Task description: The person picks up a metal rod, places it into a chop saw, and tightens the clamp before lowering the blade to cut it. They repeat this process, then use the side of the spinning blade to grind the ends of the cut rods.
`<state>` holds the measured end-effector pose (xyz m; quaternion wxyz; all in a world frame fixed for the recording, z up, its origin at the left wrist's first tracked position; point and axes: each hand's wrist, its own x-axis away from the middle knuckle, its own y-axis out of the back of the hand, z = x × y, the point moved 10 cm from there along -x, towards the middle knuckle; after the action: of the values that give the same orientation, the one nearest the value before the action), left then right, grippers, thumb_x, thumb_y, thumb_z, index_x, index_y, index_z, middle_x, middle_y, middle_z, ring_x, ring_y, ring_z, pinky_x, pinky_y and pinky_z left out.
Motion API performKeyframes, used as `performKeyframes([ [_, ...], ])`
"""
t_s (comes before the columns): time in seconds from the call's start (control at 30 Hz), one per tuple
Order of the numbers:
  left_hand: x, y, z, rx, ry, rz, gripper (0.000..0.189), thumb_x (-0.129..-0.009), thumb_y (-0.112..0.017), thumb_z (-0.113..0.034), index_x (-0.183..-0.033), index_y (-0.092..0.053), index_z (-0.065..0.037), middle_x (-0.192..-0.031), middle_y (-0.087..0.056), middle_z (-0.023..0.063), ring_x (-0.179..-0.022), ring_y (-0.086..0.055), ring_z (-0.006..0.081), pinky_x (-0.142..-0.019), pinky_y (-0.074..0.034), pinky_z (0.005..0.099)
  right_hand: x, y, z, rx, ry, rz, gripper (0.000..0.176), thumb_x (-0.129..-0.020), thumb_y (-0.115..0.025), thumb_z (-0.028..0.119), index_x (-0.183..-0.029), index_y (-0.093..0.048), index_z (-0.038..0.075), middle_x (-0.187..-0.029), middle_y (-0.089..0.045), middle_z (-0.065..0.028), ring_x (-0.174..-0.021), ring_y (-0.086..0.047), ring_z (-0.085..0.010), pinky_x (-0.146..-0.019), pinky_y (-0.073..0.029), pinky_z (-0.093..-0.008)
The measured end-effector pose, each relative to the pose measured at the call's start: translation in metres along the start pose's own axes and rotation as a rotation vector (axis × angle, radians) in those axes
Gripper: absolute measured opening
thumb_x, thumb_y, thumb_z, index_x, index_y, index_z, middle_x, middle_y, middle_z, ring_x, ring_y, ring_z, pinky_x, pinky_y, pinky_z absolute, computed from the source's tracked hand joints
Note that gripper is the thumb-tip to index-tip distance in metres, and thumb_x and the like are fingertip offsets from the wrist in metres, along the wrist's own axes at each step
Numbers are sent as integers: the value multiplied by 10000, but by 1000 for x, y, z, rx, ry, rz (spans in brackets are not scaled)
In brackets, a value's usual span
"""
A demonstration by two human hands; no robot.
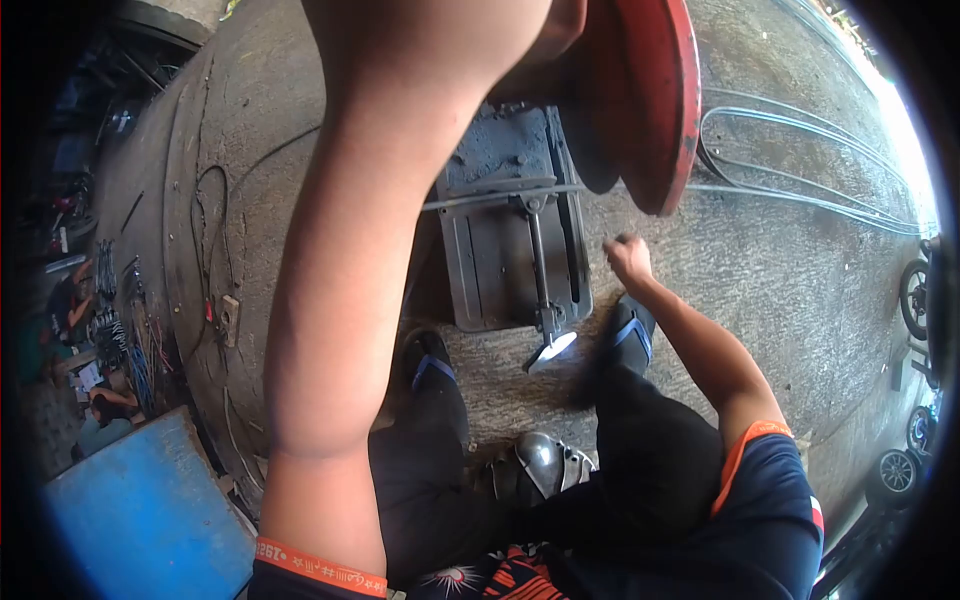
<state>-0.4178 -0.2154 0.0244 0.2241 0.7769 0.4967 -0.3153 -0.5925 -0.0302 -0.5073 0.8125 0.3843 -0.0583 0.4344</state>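
My left arm stretches up across the view. My left hand [562, 32] is at the top edge against the red guard [665, 110] of a cut-off saw, its fingers mostly hidden. Below the guard lies the dark metal saw base [480, 265], with a vise screw [538, 260] and a crank handle [550, 352] at its near end. A thin metal rod [760, 195] runs crosswise over the base and off to the right. My right hand [628, 260] is closed just right of the base, below the rod. Something small and dark shows at its fingers; I cannot make it out.
Long bent rods [800, 115] lie on the concrete floor at right. A cable [230, 220] and a socket block [229, 320] lie at left, near a blue panel [150, 510]. Other people sit at far left. A silver metal part [540, 462] is between my legs. Wheels [897, 470] stand at far right.
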Motion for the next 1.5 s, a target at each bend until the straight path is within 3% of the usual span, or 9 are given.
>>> performKeyframes([
  [0.13,4,3,-14,-125,-266,-50,266,-858,-524,-173,-658,-619,-25,-560,-548,3,-520,-495,99,-573,-420,261,142,-65,-59,-54,-635,868,180,-827,-566,118,-781,-679,-15,-793,-681,-154,-692,-698,-224,-570,-576,-315],
  [0.23,-1,6,-2,-215,-113,-103,281,-852,-530,-190,-639,-615,-28,-566,-563,14,-531,-517,115,-572,-424,275,174,-129,-85,-613,-553,1093,195,-819,-540,74,-1002,-570,13,-807,-630,-133,-694,-629,-221,-583,-515,-332],
  [0.43,-1,10,-2,-314,-100,-77,298,-846,-525,-187,-609,-600,-23,-549,-561,24,-532,-523,111,-549,-407,280,148,-98,-44,-356,-483,1012,265,-768,-535,5,-1025,-582,-42,-840,-653,-141,-680,-648,-230,-637,-551,-330],
  [0.57,-5,7,-1,-225,-149,-42,303,-843,-519,-184,-601,-591,-17,-546,-561,26,-533,-525,114,-554,-407,281,209,-43,100,-1005,-355,1589,217,-741,-568,4,-902,-657,-110,-840,-687,-201,-782,-689,-247,-772,-557,-325],
  [0.67,-2,8,1,-232,-126,-64,296,-842,-514,-182,-614,-595,-12,-559,-566,29,-543,-530,121,-564,-412,280,163,-35,119,-264,352,998,255,-790,-545,56,-966,-659,-90,-843,-694,-147,-808,-681,-245,-781,-540,-345],
  [0.77,-6,7,3,-207,-127,-67,280,-840,-511,-181,-644,-611,-8,-576,-574,31,-556,-535,126,-578,-419,278,143,-47,74,218,427,772,332,-831,-591,184,-1060,-640,-52,-914,-689,-177,-878,-662,-296,-830,-506,-353],
  [0.97,-5,6,1,-196,-143,-49,262,-841,-509,-181,-692,-636,-7,-589,-574,24,-569,-538,126,-597,-425,275,175,-101,21,258,284,1084,526,-802,-640,465,-1032,-671,-7,-1016,-658,-240,-975,-636,-335,-886,-471,-415],
  [1.2,-5,7,4,-233,-93,-52,264,-841,-508,-180,-691,-635,-4,-598,-578,27,-580,-542,128,-611,-427,276,201,-120,-17,-559,-450,1165,657,-797,-596,176,-1416,-388,102,-873,-541,0,-801,-508,-121,-738,-441,-289],
  [1.5,-4,9,0,-222,-141,-75,269,-842,-516,-197,-726,-651,4,-621,-596,41,-627,-575,141,-635,-442,279,169,-88,26,49,7,1110,809,-757,-591,390,-1394,-368,-57,-1402,-436,-220,-1294,-429,-311,-1066,-339,-349],
])
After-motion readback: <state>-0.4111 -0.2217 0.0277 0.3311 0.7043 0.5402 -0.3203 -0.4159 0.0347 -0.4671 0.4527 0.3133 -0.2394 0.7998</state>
